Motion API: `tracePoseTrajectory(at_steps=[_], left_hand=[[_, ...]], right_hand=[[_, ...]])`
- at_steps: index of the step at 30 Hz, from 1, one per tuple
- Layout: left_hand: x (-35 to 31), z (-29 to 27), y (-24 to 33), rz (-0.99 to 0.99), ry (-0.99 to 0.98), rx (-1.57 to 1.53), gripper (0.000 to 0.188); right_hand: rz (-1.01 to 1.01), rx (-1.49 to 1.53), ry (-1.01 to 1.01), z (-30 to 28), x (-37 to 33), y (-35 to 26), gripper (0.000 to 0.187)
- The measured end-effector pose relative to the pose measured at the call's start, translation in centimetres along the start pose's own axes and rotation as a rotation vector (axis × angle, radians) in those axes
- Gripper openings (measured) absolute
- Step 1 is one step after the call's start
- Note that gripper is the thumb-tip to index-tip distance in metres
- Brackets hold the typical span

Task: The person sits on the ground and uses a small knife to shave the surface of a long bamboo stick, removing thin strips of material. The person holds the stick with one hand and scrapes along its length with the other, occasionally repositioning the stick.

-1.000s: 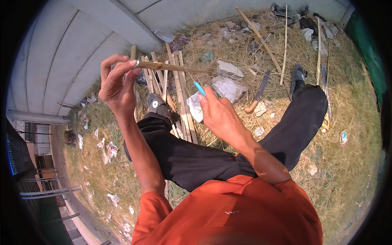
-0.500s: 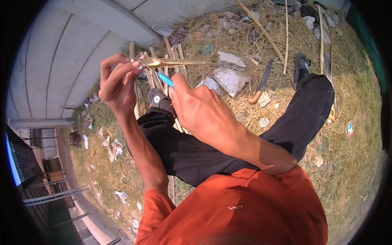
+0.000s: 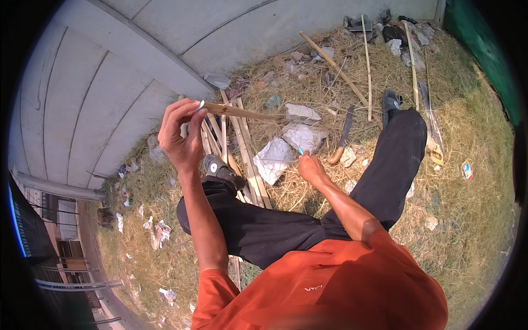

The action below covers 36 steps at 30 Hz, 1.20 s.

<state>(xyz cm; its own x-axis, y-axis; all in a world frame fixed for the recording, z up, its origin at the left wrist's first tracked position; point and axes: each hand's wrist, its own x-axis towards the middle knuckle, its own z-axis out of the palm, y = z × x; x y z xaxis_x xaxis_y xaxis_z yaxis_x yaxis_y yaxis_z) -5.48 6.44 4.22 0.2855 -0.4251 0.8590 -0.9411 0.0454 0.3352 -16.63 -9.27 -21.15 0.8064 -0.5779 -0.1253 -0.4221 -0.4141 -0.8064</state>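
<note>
My left hand [image 3: 183, 135] is closed on the end of a pale bamboo strip [image 3: 239, 112], pinched between thumb and fingers, and the strip points out to the right. Lower and to the right, apart from the strip, my right hand [image 3: 312, 169] is wrapped round a small knife with a blue handle [image 3: 300, 150]. Only a bit of blue shows above the fist; its blade cannot be made out. Beneath the strip, several split bamboo pieces [image 3: 247, 159] lie next to my left shoe [image 3: 221, 169].
A machete [image 3: 346, 129] with a wooden handle lies between my legs, near white stones [image 3: 302, 137]. A handsaw [image 3: 434, 129] rests beyond my right leg. Long bamboo poles [image 3: 338, 69] lie towards the concrete wall [image 3: 220, 33]. Litter [image 3: 159, 234] dots the grass at left.
My right hand has drawn the knife away from the strip, down and to the right. My left hand still holds the strip, now slightly lower and further right in view.
</note>
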Motion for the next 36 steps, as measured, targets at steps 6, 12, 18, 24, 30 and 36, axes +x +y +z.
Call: tracePoseTrajectory(at_steps=[6, 12, 18, 24, 30, 36], left_hand=[[-0.6, 1.4, -1.6, -0.106, 0.059, -0.102, 0.019], [-1.5, 2.0, -1.2, -0.108, 0.082, -0.145, 0.019], [-2.0, 2.4, -1.4, -0.113, 0.066, -0.104, 0.018], [-1.1, 2.0, -0.5, -0.006, -0.019, -0.050, 0.016], [-1.3, 2.1, -2.2, -0.142, 0.047, -0.191, 0.019], [-1.3, 2.6, -2.1, -0.095, 0.050, -0.208, 0.019]], right_hand=[[-0.188, 0.279, 0.005, -6.8, -6.7, -7.7, 0.024], [-0.456, 0.423, 0.041, -9.8, -6.8, -16.3, 0.021], [-0.440, 0.061, 0.166, -6.3, -4.5, -13.2, 0.019], [0.093, -0.288, -0.116, 1.6, -3.7, 6.1, 0.028], [-0.186, 0.350, 0.043, -4.8, -5.2, -7.8, 0.020], [-0.380, 0.409, 0.036, -8.6, -4.3, -14.7, 0.016]])
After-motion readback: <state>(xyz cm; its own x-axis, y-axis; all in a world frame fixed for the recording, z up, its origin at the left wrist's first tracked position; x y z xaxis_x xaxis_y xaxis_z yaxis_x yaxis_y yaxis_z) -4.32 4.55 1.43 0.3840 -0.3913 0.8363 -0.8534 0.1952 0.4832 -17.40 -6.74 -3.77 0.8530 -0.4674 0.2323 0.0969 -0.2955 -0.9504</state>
